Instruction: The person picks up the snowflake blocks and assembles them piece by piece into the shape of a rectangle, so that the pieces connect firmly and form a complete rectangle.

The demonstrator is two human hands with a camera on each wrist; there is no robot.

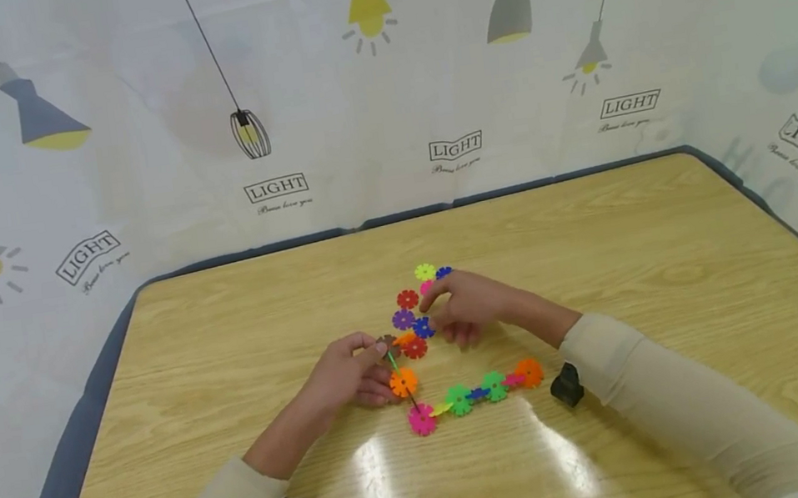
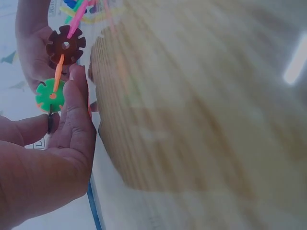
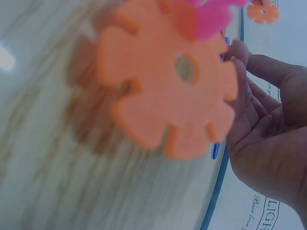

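Note:
My left hand (image 1: 355,372) pinches a brown notched disc (image 2: 50,125) between thumb and fingers. That disc ends an L-shaped chain of slotted-together discs: a green disc (image 2: 50,96), an orange disc (image 1: 403,382), another brown disc (image 2: 66,45) and a pink disc (image 1: 422,419) at the corner. From there the chain runs right to an orange end disc (image 1: 530,372), which looms large in the right wrist view. Above the loose discs, my right hand (image 1: 470,303) reaches with relaxed fingers, its thumb right by a blue disc (image 1: 422,327); nothing shows between its fingertips.
Loose discs lie beyond the chain, among them a purple disc (image 1: 403,319), red discs (image 1: 408,299) and a yellow disc (image 1: 425,272). They rest on a glossy wooden table (image 1: 634,252). A lamp-printed white curtain (image 1: 352,120) surrounds its far and side edges.

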